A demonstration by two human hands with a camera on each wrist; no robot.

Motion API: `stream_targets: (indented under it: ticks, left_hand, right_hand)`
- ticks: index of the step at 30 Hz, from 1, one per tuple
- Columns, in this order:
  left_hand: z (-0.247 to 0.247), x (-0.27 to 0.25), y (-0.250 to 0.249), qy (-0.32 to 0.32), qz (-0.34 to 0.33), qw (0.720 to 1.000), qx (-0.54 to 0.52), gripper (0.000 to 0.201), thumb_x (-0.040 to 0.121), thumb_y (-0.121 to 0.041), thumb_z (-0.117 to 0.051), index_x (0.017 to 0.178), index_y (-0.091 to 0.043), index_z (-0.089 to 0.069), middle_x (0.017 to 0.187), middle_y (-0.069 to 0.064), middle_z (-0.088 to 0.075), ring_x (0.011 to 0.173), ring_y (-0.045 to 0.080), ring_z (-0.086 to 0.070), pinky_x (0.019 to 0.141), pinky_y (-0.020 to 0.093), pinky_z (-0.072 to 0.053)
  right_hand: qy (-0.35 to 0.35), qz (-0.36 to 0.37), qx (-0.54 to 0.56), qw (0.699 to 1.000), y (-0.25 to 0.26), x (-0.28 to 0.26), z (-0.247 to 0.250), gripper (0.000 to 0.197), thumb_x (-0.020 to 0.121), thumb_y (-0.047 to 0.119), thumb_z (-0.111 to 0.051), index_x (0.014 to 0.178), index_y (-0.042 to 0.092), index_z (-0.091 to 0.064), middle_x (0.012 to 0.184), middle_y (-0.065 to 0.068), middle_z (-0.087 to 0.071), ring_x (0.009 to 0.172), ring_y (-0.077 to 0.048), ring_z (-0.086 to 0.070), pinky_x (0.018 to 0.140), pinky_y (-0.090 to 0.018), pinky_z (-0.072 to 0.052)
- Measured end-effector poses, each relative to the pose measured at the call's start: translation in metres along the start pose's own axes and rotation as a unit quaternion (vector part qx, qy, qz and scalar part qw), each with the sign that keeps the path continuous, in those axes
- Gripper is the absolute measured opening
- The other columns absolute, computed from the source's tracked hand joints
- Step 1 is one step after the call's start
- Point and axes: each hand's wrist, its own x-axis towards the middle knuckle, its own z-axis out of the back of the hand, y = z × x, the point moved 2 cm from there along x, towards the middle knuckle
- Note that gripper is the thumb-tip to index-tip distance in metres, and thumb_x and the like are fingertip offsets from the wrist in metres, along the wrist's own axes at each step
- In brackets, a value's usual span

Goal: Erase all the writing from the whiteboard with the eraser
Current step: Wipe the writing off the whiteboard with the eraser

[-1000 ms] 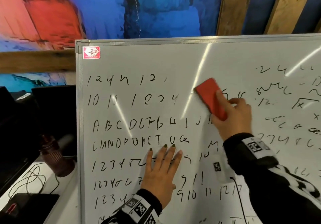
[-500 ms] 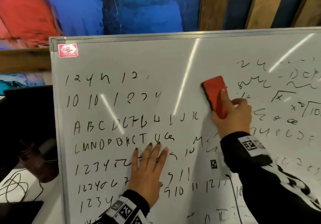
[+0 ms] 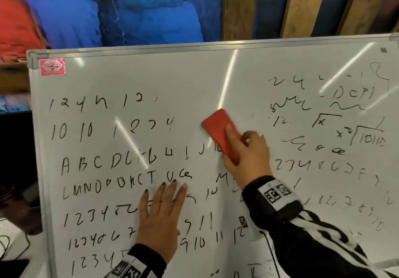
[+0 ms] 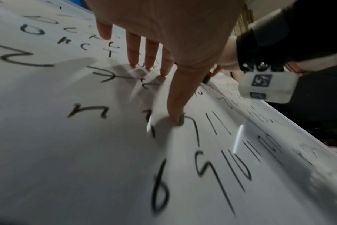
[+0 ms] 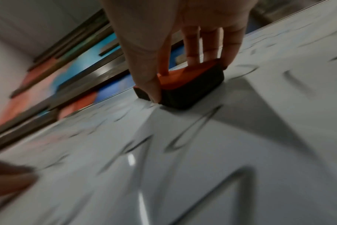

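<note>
On the whiteboard (image 3: 194,79), right hand (image 3: 248,156) grips the eraser (image 3: 218,131); left hand (image 3: 159,219) lies flat, fingers straight.

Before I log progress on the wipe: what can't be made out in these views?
- Writing beneath the left hand and right hand: covered, head view.
- Whiteboard bottom rows and right edge: cut off by the frame.
- Eraser pad face: pressed against the board.
- Right wrist view writing: motion-blurred, unreadable.

**Eraser at the board's centre, flat hand below it**

The red block eraser (image 3: 221,134) lay against the metal-framed whiteboard (image 3: 151,79) near its centre, under the right hand (image 3: 248,159). The left hand (image 3: 160,219) rested flat on the board, lower and leftward. A pink sticker (image 3: 52,67) sat in the upper left corner.
</note>
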Motion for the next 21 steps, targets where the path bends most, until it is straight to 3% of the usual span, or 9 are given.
stream_targets:
  ticks: [2,5,7,12,14,17,19,21]
  left_hand:
    - [0.004,0.004,-0.002,-0.024,0.01,1.0,-0.004,0.122,0.031,-0.034,-0.093,0.14,-0.018,-0.038,0.14,0.006,-0.04,0.125,0.028,-0.038,0.11,0.05,-0.009]
    - [0.01,0.014,-0.004,-0.053,0.029,0.998,-0.003,0.118,0.035,-0.03,-0.092,0.139,-0.018,-0.038,0.138,0.007,-0.04,0.123,0.028,-0.038,0.109,0.047,-0.01]
    - [0.016,0.021,-0.011,-0.064,0.04,0.997,-0.002,0.116,0.038,-0.027,-0.092,0.14,-0.018,-0.038,0.137,0.007,-0.041,0.121,0.026,-0.039,0.105,0.048,-0.017]
    - [0.052,0.07,-0.026,-0.127,0.053,0.99,-0.021,0.096,0.059,-0.024,-0.083,0.142,-0.017,-0.035,0.137,0.01,-0.043,0.117,0.027,-0.043,0.097,0.051,-0.031]
    - [0.078,0.105,-0.031,-0.155,0.06,0.986,-0.03,0.081,0.074,-0.024,-0.073,0.144,-0.019,-0.032,0.142,0.011,-0.039,0.123,0.026,-0.036,0.101,0.049,-0.025]
    - [0.113,0.156,-0.037,-0.155,0.084,0.984,-0.033,0.068,0.09,-0.03,-0.053,0.148,-0.025,-0.016,0.152,0.005,-0.02,0.135,0.022,-0.02,0.109,0.042,-0.011]
    - [0.132,0.188,-0.033,-0.176,0.086,0.98,-0.017,0.065,0.093,-0.032,-0.046,0.148,-0.027,-0.012,0.154,0.002,-0.014,0.138,0.021,-0.016,0.111,0.042,-0.009]
    - [0.151,0.22,-0.023,-0.193,0.085,0.977,-0.011,0.06,0.094,-0.031,-0.046,0.147,-0.026,-0.018,0.152,0.003,-0.018,0.137,0.023,-0.018,0.111,0.043,-0.011]
  right_hand:
    - [0.0,0.008,-0.026,1.0,-0.012,0.004,0.006,0.071,0.07,0.026,-0.077,0.135,0.026,-0.048,0.103,-0.016,-0.051,0.087,-0.031,-0.048,0.077,-0.043,-0.044]
    - [-0.038,-0.124,-0.034,0.991,-0.058,0.022,0.03,0.071,0.077,0.032,-0.07,0.141,0.031,-0.038,0.113,-0.017,-0.045,0.099,-0.032,-0.042,0.086,-0.041,-0.043]
    - [-0.033,-0.156,-0.033,0.987,-0.071,0.025,0.036,0.073,0.08,0.035,-0.066,0.144,0.032,-0.031,0.116,-0.015,-0.041,0.104,-0.03,-0.039,0.091,-0.043,-0.042]
    - [-0.008,-0.089,-0.011,0.996,-0.058,0.015,0.025,0.073,0.08,0.035,-0.067,0.144,0.03,-0.031,0.118,-0.014,-0.042,0.103,-0.028,-0.04,0.09,-0.04,-0.04]
    - [0.005,-0.095,-0.011,0.995,-0.064,0.016,0.026,0.075,0.081,0.035,-0.067,0.145,0.032,-0.029,0.119,-0.013,-0.041,0.105,-0.027,-0.039,0.092,-0.041,-0.04]
    - [0.01,-0.097,-0.008,0.995,-0.066,0.015,0.027,0.074,0.081,0.034,-0.066,0.145,0.032,-0.028,0.118,-0.012,-0.041,0.104,-0.026,-0.038,0.092,-0.04,-0.039]
    - [0.011,-0.091,-0.008,0.996,-0.065,0.014,0.027,0.075,0.081,0.034,-0.067,0.145,0.031,-0.028,0.118,-0.012,-0.042,0.104,-0.026,-0.039,0.091,-0.04,-0.04]
    - [0.001,-0.081,-0.006,0.997,-0.066,0.014,0.027,0.075,0.079,0.032,-0.069,0.144,0.028,-0.032,0.115,-0.014,-0.045,0.101,-0.028,-0.042,0.087,-0.043,-0.043]
